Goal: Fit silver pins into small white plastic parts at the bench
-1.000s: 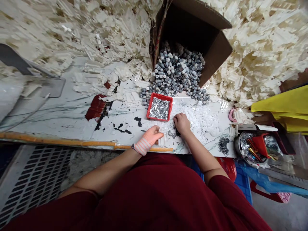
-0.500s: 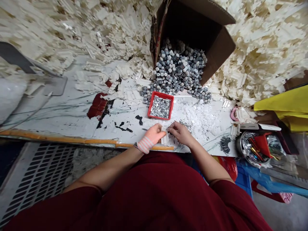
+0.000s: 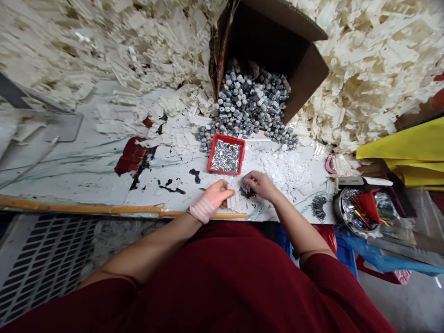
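A white moulded plastic part [image 3: 233, 200] is held just above the worktop [image 3: 97, 182] by the left hand [image 3: 211, 201], covered in a pink striped knit glove, close to the right hand [image 3: 260, 184], whose fingers [image 3: 248, 176] are pinched closed on something too small to tell. Bright metal pins lie in a red plastic tray [image 3: 225, 137], beside grey faceted pieces [image 3: 249, 104] spilling from a cardboard box [image 3: 274, 27].

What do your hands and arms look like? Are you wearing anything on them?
The left hand wears a peach-pink glove with a pale striped cuff. The right hand has no glove. Both arms are bare below short dark red sleeves.
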Motion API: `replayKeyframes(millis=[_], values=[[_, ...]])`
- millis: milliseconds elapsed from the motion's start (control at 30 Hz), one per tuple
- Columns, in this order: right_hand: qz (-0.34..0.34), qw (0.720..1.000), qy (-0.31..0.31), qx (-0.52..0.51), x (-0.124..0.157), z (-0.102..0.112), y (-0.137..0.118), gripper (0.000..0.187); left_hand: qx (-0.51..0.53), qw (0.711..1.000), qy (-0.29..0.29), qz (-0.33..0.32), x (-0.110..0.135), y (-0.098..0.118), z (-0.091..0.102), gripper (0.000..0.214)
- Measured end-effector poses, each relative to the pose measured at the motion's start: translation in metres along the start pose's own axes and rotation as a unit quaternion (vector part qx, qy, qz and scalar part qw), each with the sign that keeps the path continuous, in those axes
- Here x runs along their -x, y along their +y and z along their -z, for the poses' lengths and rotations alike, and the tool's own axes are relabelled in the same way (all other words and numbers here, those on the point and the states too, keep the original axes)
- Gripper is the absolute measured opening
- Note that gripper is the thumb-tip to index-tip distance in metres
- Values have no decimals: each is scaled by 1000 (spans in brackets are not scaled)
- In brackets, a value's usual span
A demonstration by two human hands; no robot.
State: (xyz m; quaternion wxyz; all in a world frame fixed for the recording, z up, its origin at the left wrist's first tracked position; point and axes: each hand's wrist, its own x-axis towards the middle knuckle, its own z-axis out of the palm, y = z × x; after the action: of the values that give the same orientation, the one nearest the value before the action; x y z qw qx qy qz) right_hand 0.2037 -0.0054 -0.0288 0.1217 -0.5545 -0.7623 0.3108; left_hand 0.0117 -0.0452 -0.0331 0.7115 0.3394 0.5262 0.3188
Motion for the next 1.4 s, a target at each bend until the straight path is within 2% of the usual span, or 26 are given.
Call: replayKeyframes(millis=[33,100,167,267,367,467,533,600,700,767,900,1033,1233,1400], values=[[-12,996,37,76,-7,4,9,18,-5,1000,3,-3,0,-1,1,26],[-33,970,83,227,-18,9,26,21,-13,1000,7,-6,-1,-1,2,26],[-25,946,64,318,-27,12,39,23,-17,1000,7,-6,-1,-1,2,25],[-14,937,34,346,-33,11,50,24,-14,1000,5,-7,1,1,2,24],[-44,955,76,285,-31,8,46,24,-11,1000,13,-14,1,2,1,25],[-61,981,140,119,-21,-3,26,23,7,1000,8,-26,0,3,-1,26],[-44,989,142,1,-12,-14,8,20,46,998,-10,-35,-1,3,-1,30],[-10,989,130,-62,-4,-23,-8,16,95,994,-23,-42,-2,4,-1,35],[17,990,122,-76,2,-27,-21,11,149,987,-30,-46,-2,7,0,39],[-1,989,116,-87,3,-23,-25,9,158,986,-33,-43,-1,8,2,41],[-29,981,112,-154,5,-13,-32,15,76,996,-20,-46,1,5,3,34],[-21,986,81,-145,8,-15,-41,15,-23,998,11,-58,1,2,3,27],[-35,988,91,-123,10,-22,-44,12,46,998,-22,-22,5,7,0,29],[-50,985,101,-130,16,-30,-46,12,-96,994,17,-55,10,9,-3,23]])
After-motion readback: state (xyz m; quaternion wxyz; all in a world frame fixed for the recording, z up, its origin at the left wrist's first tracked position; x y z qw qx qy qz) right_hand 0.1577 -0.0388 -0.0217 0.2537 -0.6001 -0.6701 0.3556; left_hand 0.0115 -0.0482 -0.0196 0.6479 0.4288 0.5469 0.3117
